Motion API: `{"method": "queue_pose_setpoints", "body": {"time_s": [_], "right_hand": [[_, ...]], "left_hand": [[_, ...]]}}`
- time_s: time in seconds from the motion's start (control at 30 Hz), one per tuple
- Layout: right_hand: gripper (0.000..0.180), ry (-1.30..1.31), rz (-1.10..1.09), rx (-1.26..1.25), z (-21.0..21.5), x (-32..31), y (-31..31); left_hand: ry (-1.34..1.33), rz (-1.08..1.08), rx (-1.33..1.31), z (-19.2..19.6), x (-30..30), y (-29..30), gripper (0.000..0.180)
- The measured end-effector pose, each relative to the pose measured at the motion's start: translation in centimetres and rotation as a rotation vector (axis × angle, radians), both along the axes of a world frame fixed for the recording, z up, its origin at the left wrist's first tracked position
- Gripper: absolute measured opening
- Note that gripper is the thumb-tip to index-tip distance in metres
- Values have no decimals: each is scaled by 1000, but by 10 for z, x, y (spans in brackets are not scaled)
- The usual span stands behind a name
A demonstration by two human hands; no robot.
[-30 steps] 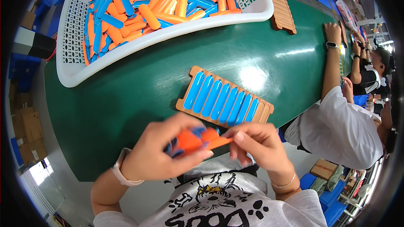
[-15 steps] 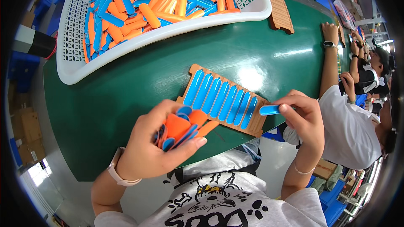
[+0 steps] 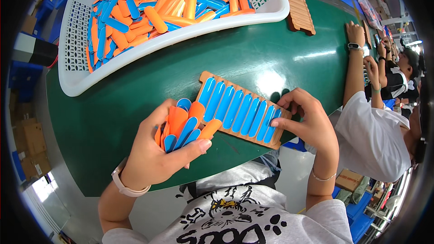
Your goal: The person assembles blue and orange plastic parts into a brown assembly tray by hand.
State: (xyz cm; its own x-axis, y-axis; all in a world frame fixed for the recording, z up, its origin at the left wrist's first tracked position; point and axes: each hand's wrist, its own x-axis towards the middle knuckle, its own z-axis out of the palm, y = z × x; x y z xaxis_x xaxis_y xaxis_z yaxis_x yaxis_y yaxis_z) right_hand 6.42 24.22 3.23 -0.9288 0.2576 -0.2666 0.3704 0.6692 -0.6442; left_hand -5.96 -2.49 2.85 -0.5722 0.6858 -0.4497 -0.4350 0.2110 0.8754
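In the brown slotted tray [image 3: 276, 137], the end blue strip [image 3: 270, 133] is best pressed flat by the right hand [image 3: 312, 119], thumb and fingers parted, while the left hand [image 3: 154, 149] clamps orange-and-blue strips [image 3: 178, 121].

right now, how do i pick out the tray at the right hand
Start at the white basket on the green table. Come down from it to the right hand: the brown tray lies slanted there. Unlike the other tray, beside the basket, this one shows a row of blue strips in its grooves.
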Motion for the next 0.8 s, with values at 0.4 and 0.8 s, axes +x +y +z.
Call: {"method": "queue_pose_setpoints", "body": {"time_s": [0.4,0.8], "right_hand": [[33,98,-51,-104,-6,-18,-23],[28,136,-163,-49,-17,-15,-24]], "left_hand": [[-4,43,-17,6,-6,4,43],[-60,22,100,5,-1,3,39]]}}
